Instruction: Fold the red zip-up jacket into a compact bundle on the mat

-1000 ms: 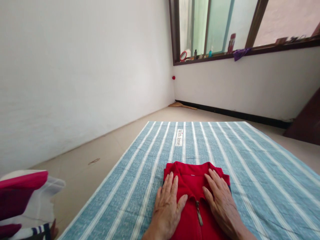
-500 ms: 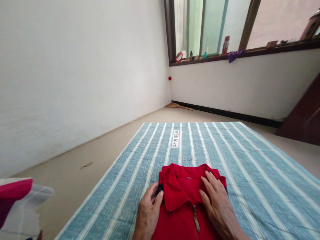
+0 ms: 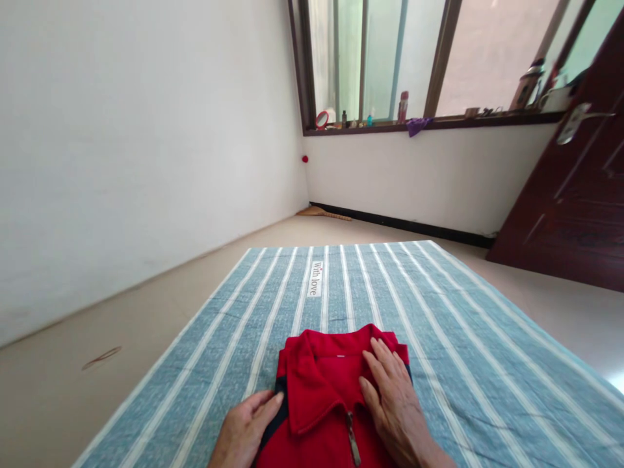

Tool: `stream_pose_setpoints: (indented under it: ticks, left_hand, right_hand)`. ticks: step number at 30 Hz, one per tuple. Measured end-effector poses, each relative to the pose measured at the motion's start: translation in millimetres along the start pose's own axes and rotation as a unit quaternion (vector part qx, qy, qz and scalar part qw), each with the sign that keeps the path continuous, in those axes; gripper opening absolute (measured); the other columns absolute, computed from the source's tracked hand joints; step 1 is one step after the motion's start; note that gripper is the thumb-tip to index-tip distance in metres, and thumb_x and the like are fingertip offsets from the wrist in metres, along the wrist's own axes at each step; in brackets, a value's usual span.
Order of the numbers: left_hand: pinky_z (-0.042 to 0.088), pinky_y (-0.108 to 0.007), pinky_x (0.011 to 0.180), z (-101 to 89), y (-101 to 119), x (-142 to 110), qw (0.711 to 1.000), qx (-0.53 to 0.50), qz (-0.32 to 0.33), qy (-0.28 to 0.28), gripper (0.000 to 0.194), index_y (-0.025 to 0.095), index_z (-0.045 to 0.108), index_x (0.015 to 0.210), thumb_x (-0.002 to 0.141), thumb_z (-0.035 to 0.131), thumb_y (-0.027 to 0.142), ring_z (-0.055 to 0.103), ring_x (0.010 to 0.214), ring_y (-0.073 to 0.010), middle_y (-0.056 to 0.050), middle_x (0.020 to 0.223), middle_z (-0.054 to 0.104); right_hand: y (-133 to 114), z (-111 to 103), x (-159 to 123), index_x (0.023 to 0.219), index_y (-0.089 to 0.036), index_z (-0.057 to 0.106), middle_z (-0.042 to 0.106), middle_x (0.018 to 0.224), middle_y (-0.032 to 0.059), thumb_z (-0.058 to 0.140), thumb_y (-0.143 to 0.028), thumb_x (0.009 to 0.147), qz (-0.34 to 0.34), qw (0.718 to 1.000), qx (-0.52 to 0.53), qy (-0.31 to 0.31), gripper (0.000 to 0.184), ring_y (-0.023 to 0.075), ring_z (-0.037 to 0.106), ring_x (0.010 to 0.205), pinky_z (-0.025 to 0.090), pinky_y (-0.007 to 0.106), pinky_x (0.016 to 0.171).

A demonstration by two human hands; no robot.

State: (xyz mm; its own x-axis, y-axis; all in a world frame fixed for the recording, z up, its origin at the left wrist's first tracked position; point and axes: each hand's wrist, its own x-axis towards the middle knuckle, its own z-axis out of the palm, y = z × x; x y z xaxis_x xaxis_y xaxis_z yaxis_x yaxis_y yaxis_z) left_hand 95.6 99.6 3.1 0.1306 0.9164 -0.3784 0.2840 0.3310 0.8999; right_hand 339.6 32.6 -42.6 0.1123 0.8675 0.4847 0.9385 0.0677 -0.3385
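Note:
A folded red jacket (image 3: pixel 316 429) with a collar, a front zipper and dark navy side panels lies on the striped cloth at the bottom middle. Its zipper pull (image 3: pixel 353 442) hangs below the collar. My left hand (image 3: pixel 248 426) is at the jacket's left edge, thumb and fingers closed on the navy side; the fingertips are partly hidden. Flat on the right side of the collar rests my right hand (image 3: pixel 394 396), fingers stretched out and holding nothing.
The blue and white striped cloth (image 3: pixel 234 325) covers a table-like surface and bears a "With love" label (image 3: pixel 315 279). A broom (image 3: pixel 324 212) lies in the corner. Small items line the windowsill (image 3: pixel 370 127). A dark red door (image 3: pixel 575 201) stands at right; a thin loop (image 3: pixel 101 357) lies on the floor.
My left hand has moved from lying flat on the collar to the jacket's left edge and closed there. My right hand stays on the collar. The view has swung right, bringing in the door.

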Motion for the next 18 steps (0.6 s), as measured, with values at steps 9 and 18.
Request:
stream_pose_setpoints:
  ticks: [9,18]
  left_hand:
    - [0.052,-0.031,0.064,6.1,3.8,1.2,0.999,-0.050,-0.015,-0.007,0.043,0.018,0.067,0.072,0.050,0.073,0.055,0.068,0.073,-0.0275,-0.005,0.073,0.074]
    - [0.050,-0.029,0.060,7.6,3.3,0.0,0.999,-0.039,-0.003,0.025,0.033,0.017,0.066,0.068,0.054,0.070,0.047,0.067,0.067,-0.0255,-0.003,0.066,0.072]
  right_hand:
    - [1.0,1.4,1.1,0.124,-0.017,0.055,0.042,0.140,0.0106,0.044,-0.035,0.091,-0.001,1.000,0.000,0.000,0.040,0.0265,0.037,0.130,0.037,0.049,0.103]
    - [-0.4,1.7,1.5,0.121,-0.017,0.058,0.044,0.139,0.0107,0.045,-0.034,0.090,0.005,1.000,0.008,0.007,0.038,0.0268,0.039,0.129,0.038,0.050,0.103]
